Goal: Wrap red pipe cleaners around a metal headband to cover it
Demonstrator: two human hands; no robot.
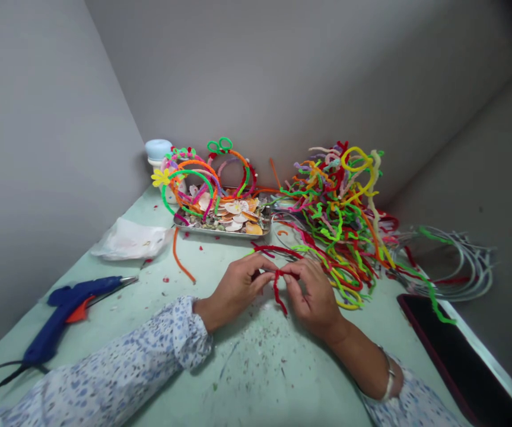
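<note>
A dark red pipe cleaner (279, 296) is pinched between my two hands near the middle of the table, one end hanging down between them. My left hand (238, 289) grips it from the left with thumb and fingertips. From the right, my right hand (311, 296) pinches the same piece, its fingertips close to those of my left. Just beyond the hands lies a longer red pipe cleaner (282, 250). Behind, a metal tray (220, 230) holds shells, with several colourful pipe-cleaner hoops (211, 173) standing over it.
A tangled heap of coloured pipe cleaners (340, 207) is at the back right, beside coiled wire (473, 267) and a dark tablet (455, 356). On the left are a blue glue gun (55, 323) and a white plastic bag (132, 238).
</note>
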